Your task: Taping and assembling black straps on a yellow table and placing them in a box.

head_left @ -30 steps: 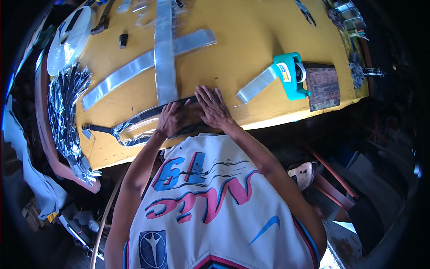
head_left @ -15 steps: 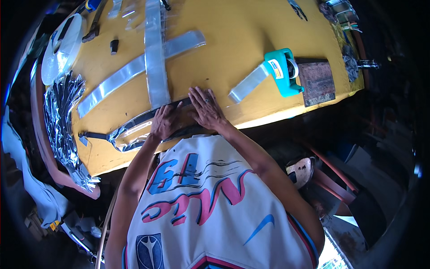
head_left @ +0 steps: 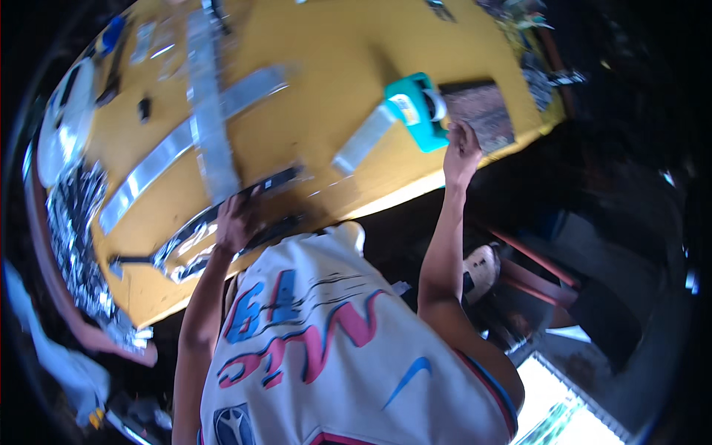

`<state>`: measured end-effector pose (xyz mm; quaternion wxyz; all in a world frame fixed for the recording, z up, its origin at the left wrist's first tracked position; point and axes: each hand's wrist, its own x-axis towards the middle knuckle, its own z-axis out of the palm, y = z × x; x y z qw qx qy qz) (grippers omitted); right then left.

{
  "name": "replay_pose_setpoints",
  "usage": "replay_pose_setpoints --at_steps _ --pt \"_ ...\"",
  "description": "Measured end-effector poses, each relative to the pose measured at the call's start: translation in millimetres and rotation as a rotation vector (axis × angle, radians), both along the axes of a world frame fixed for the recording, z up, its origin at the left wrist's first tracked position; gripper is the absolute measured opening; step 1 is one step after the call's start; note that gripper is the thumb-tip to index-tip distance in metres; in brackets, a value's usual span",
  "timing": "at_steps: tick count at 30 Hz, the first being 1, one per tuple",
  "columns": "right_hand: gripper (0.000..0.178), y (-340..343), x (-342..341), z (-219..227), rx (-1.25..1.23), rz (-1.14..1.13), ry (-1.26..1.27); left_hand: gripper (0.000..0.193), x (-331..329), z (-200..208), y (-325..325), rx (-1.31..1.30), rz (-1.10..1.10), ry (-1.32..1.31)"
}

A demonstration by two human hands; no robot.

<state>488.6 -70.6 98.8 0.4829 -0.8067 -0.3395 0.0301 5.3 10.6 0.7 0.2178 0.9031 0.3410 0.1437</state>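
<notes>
My left hand (head_left: pixel 239 222) lies over a long dark flat piece, its thumb apart from the fingers, pressing it down near the table's front edge. The dark strip (head_left: pixel 276 180) sticks out to the right of that hand, and shiny clear plastic (head_left: pixel 185 248) covers the left part. Farther right, my right hand (head_left: pixel 461 152) has its fingers curled at the lower right end of a teal tape dispenser (head_left: pixel 415 111); blur hides the exact contact. A band of clear tape (head_left: pixel 363 141) runs from the dispenser down to the tabletop.
Wide clear plastic strips (head_left: pixel 211 133) cross on the yellow table (head_left: pixel 319 44). A brown board (head_left: pixel 482 111) lies beside the dispenser. At left are a white roll (head_left: pixel 67 122), crumpled silvery film (head_left: pixel 74 215), a hammer (head_left: pixel 111 81) and a small black piece (head_left: pixel 144 110).
My right hand has left the dark piece and moved right to the tape dispenser. My left hand stays on the piece. The whole view has shifted and tilted.
</notes>
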Motion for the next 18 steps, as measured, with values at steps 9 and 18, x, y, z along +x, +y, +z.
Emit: replay_pose_setpoints --at_steps 9,18 --pt "0.028 -18 109 -12 -0.339 0.253 0.324 0.054 3 2 -1 0.067 -0.028 0.010" --pt "0.035 14 129 -6 -0.524 0.565 0.540 0.050 5 3 -2 0.105 -0.035 0.037"
